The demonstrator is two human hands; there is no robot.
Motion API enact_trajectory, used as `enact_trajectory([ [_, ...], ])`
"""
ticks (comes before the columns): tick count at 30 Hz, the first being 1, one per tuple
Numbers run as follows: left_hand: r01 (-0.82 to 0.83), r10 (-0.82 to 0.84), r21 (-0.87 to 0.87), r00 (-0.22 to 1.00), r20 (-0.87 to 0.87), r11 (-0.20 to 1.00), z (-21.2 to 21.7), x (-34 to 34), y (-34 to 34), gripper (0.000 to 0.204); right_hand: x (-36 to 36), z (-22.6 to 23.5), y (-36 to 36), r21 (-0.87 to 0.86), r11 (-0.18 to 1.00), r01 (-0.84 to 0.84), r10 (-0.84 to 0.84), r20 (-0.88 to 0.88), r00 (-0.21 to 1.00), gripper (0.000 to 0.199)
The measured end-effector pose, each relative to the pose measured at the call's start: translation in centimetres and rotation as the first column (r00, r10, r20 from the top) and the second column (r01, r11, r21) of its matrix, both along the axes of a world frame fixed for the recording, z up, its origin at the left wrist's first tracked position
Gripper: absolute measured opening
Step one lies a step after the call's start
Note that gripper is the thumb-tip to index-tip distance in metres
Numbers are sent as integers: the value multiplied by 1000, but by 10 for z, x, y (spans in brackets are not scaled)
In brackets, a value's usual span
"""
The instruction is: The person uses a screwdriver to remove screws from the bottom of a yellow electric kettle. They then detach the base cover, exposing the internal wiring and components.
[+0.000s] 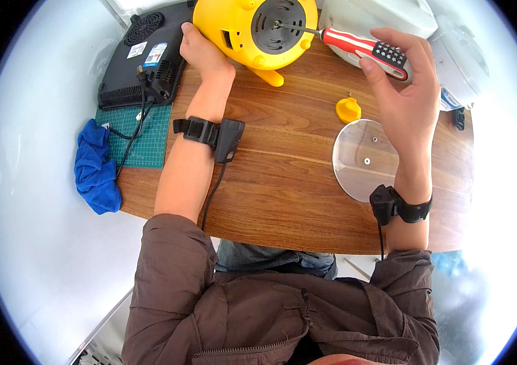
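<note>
A rounded yellow appliance (225,27) lies at the far middle of the table, its black slotted base plate (264,42) turned toward me. My left hand (205,53) grips the appliance's left side; the thumb shows and the other fingers are hidden behind it. In my right hand (413,91) is a screwdriver (353,44) with a red, white and black star-patterned handle, held between thumb and fingers. Its shaft points left, and the tip meets the centre of the base plate. A small yellow knob (348,110) and a clear round disc (353,155) lie near my right hand.
At the far left a black appliance (121,70) with a cord rests partly on a green cutting mat (155,143), beside a blue cloth (95,167). Pale translucent containers (392,18) stand at the far right. Black bands with cabled boxes circle both wrists.
</note>
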State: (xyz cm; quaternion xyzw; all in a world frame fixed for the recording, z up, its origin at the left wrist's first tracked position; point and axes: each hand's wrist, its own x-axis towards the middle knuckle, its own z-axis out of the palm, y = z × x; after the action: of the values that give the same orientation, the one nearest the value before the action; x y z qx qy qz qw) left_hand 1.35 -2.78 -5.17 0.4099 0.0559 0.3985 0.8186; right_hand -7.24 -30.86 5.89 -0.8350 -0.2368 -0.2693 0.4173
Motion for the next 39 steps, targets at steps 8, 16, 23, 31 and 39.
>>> enact_trajectory([
  [8, -7, 6, -69, 1000, -17, 998, -1, 2, 3, 39, 1, 5, -10, 63, 998, -16, 16, -6, 1000, 26],
  [16, 19, -22, -108, 999, -24, 994, -11, 8, 13, 40, 6, -1, -23, -62, 942, -330, 283, -380, 881, 26],
  [23, 35, -40, -96, 998, -52, 995, -8, 8, 12, 40, 17, -28, -12, -182, 821, -541, 403, -487, 775, 26],
  [31, 29, -35, -90, 997, -70, 996, -4, 6, 9, 40, 8, -62, 9, -516, 683, -516, 319, -425, 847, 38],
  [39, -15, 16, 26, 999, -48, 1000, 4, -1, -5, 39, 9, -51, 16, -352, 834, -426, 329, -302, 895, 13],
])
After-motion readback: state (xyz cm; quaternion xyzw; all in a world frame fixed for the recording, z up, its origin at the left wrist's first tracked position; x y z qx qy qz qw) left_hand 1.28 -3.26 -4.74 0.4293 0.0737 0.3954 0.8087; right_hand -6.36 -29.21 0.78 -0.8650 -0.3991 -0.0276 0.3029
